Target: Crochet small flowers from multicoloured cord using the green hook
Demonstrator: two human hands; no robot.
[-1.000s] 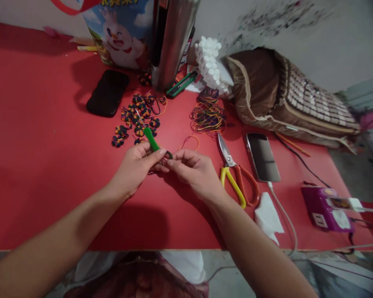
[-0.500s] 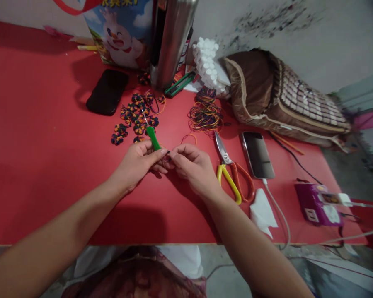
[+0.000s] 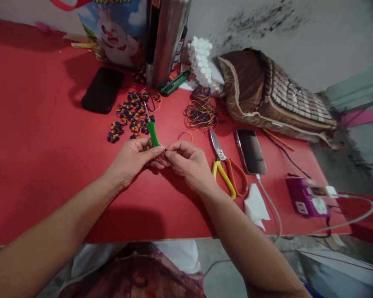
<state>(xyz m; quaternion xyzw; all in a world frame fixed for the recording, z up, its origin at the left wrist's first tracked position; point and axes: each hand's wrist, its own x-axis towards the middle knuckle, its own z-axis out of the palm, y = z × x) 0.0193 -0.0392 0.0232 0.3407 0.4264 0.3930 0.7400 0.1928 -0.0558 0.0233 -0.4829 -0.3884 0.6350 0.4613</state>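
My left hand is closed round a crochet hook with a green handle, its thin metal shaft pointing away from me over the table. Thumb and fingers of my right hand pinch a small dark bit of yarn right beside my left thumb. Both hands nearly touch at the fingertips, so most of what lies between them is hidden. Beyond the hook lie several small knotted yarn pieces in navy and orange. A loose bundle of multicoloured yarn rests past my right hand.
Scissors with yellow and red handles lie right of my right hand. Nearby are a charging phone, a tissue and a purple power box. A metal flask, green cutter, black phone-like object and brown cushion stand farther back.
The whole view has shifted slightly, with the table's things now a little farther left. The hook stands slightly more upright in the picture. Both hands keep their grip close together.
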